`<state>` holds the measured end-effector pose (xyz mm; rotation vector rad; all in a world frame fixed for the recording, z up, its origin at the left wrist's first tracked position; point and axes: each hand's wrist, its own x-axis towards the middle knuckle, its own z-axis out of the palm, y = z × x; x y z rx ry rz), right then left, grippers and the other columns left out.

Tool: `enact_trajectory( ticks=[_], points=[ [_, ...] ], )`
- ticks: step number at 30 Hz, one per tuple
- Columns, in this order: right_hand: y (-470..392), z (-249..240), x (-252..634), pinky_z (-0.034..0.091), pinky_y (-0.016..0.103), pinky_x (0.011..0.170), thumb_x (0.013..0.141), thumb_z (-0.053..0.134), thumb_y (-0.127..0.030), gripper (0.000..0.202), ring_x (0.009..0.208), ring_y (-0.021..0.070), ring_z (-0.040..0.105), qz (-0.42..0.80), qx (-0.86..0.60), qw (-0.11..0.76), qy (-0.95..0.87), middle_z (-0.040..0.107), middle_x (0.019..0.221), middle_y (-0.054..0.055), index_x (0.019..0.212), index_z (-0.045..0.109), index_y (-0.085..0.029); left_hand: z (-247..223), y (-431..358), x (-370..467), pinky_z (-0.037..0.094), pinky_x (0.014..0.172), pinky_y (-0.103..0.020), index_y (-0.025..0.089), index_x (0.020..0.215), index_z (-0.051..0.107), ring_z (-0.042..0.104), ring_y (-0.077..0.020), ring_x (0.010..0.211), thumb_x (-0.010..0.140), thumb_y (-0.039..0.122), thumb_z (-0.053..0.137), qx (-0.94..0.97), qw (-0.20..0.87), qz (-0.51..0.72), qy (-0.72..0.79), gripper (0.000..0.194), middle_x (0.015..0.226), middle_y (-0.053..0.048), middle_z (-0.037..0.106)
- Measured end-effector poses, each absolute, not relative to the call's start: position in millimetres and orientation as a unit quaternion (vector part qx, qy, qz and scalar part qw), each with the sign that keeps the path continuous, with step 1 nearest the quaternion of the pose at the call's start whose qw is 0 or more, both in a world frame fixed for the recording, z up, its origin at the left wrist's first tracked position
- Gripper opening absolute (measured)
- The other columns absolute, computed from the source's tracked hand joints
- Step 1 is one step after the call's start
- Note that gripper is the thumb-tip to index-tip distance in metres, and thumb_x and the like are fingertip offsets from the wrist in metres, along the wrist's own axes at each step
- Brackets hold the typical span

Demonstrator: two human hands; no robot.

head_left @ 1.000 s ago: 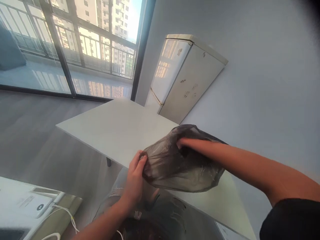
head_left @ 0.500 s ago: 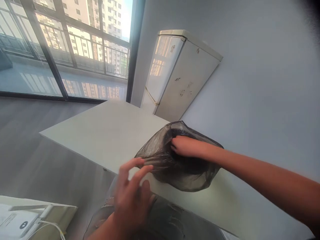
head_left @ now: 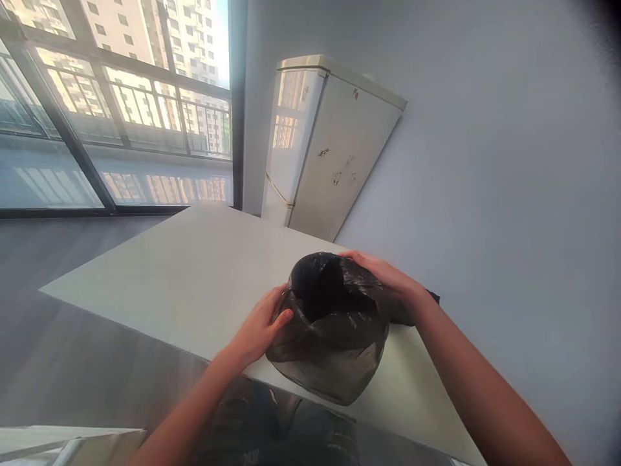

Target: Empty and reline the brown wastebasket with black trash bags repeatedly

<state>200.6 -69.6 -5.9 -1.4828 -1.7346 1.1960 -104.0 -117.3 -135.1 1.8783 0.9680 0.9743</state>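
A thin, see-through black garbage bag (head_left: 334,362) stands on the white table (head_left: 194,259), spread around a round dark opening. The shape suggests a round container inside it, but the plastic covers that. My left hand (head_left: 264,323) grips the near left side of the bag, thumb in front and fingers behind it. On the far right side, my right hand (head_left: 381,272) presses the plastic down over the rim, its fingers partly hidden. A loose fold of bag sticks out to the right behind my right wrist.
A white refrigerator (head_left: 339,149) with worn marks stands beyond the table against the grey wall (head_left: 485,162). Glass sliding doors (head_left: 145,129) lead to a railed balcony at the left. Part of a white piece of furniture (head_left: 63,440) shows at the lower left.
My right hand has come out of the bag's opening to its right side. My left hand has moved onto the bag's left side. The plastic now lies closer around the rim.
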Motion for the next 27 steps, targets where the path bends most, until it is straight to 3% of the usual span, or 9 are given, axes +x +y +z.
enact_trajectory(
  ticks=[3,6,10,12,14,17,20,23,27],
  points=[
    [-79,-19,206,0.062,0.045,0.094,0.096,0.054,-0.075,0.062,0.100,0.0304,0.075,0.481,-0.594,0.308,-0.567,0.080,0.106,0.012,0.105,0.079,-0.019,-141,-122,-112,0.048,0.112,-0.050,0.020,0.141,0.062,0.062,-0.0317,0.127,0.108,0.055,0.041,0.750,0.381,0.334,0.425,0.053,0.134,-0.015,0.067],
    [-106,-26,214,0.060,0.043,0.093,0.101,0.049,-0.069,0.055,0.105,0.0300,0.073,0.350,-0.629,0.353,-0.598,0.078,0.114,0.010,0.107,0.078,-0.022,-145,-131,-120,0.048,0.112,-0.053,0.020,0.131,0.067,0.061,-0.0325,0.126,0.108,0.055,0.039,0.751,0.343,0.313,0.470,0.050,0.130,-0.015,0.067],
    [-164,-57,231,0.054,0.049,0.101,0.106,0.051,-0.054,0.035,0.118,0.0304,0.067,0.069,-0.567,0.489,-0.659,0.071,0.125,0.008,0.119,0.071,-0.030,-148,-148,-125,0.043,0.118,-0.057,0.024,0.158,0.042,0.048,-0.0373,0.144,0.101,0.060,0.054,0.728,0.288,0.387,0.488,0.068,0.158,-0.019,0.046],
    [-196,-86,235,0.056,0.051,0.095,0.101,0.058,-0.060,0.036,0.115,0.0320,0.066,-0.006,-0.483,0.526,-0.701,0.068,0.119,0.010,0.119,0.069,-0.032,-147,-154,-124,0.044,0.118,-0.056,0.025,0.163,0.031,0.046,-0.0387,0.147,0.097,0.060,0.063,0.739,0.305,0.396,0.451,0.082,0.162,-0.020,0.042],
    [-221,-118,233,0.059,0.053,0.087,0.090,0.071,-0.066,0.046,0.109,0.0335,0.066,-0.054,-0.440,0.518,-0.732,0.065,0.116,0.011,0.123,0.067,-0.034,-147,-156,-122,0.048,0.116,-0.053,0.027,0.163,0.031,0.050,-0.0381,0.144,0.093,0.054,0.071,0.761,0.316,0.376,0.422,0.085,0.160,-0.019,0.046],
    [-237,-157,221,0.061,0.053,0.082,0.089,0.080,-0.039,0.039,0.110,0.0354,0.067,-0.078,-0.469,0.441,-0.761,0.067,0.120,0.015,0.125,0.065,-0.031,-147,-149,-118,0.054,0.107,-0.046,0.025,0.151,0.047,0.063,-0.0322,0.129,0.093,0.035,0.071,0.769,0.301,0.362,0.431,0.063,0.144,-0.015,0.061],
    [-228,-177,211,0.060,0.050,0.081,0.093,0.070,-0.016,0.024,0.096,0.0295,0.072,-0.081,-0.488,0.363,-0.790,0.074,0.103,0.010,0.112,0.068,-0.030,-148,-137,-119,0.058,0.094,-0.037,0.022,0.131,0.058,0.070,-0.0238,0.104,0.091,0.021,0.062,0.747,0.292,0.384,0.457,0.040,0.119,-0.009,0.071],
    [-213,-183,213,0.059,0.045,0.077,0.097,0.059,-0.008,0.023,0.082,0.0241,0.072,-0.089,-0.497,0.352,-0.788,0.074,0.088,0.006,0.102,0.067,-0.029,-151,-127,-121,0.057,0.085,-0.033,0.021,0.124,0.060,0.068,-0.0201,0.091,0.089,0.017,0.058,0.745,0.289,0.381,0.465,0.035,0.107,-0.005,0.072],
    [-202,-183,218,0.060,0.043,0.079,0.098,0.062,-0.016,0.022,0.097,0.0269,0.072,-0.062,-0.533,0.446,-0.716,0.073,0.104,0.010,0.116,0.063,-0.027,-159,-124,-122,0.057,0.082,-0.033,0.020,0.123,0.060,0.067,-0.0204,0.089,0.091,0.019,0.056,0.750,0.293,0.365,0.467,0.032,0.103,-0.006,0.071]
  ],
)
